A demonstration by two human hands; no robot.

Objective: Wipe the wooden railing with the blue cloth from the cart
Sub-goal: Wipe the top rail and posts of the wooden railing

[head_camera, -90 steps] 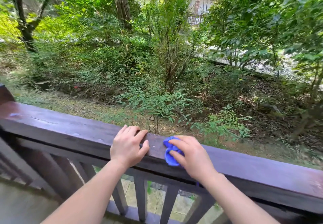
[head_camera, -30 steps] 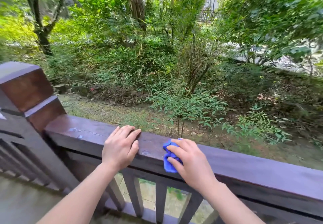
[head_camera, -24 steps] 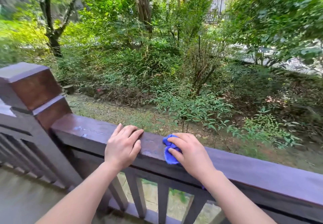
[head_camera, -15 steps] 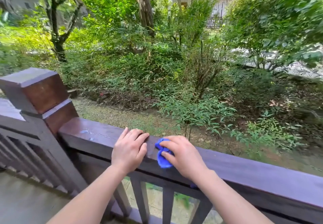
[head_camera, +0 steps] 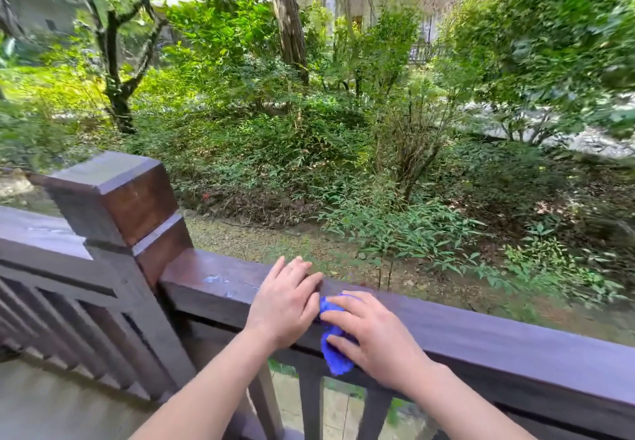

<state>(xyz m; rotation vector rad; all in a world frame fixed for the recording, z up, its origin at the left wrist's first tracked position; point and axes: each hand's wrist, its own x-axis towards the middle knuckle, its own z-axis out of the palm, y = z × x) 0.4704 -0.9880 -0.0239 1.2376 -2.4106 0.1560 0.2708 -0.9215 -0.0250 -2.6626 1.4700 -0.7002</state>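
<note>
Two hands: both on the wooden railing [head_camera: 481, 333], head view
Left hand [head_camera: 287, 302]: flat, fingers together, holding nothing, right of the corner post [head_camera: 117, 206]
Right hand [head_camera: 372, 335]: pressing the blue cloth [head_camera: 335, 353] onto the rail, thumb and fingers pinching its folds
Blue cloth: bunched (partly hidden under the palm), draped over the rail's near edge, just touching the left hand
Pale smears [head_camera: 216, 281]: on the rail top between post and left hand
</note>
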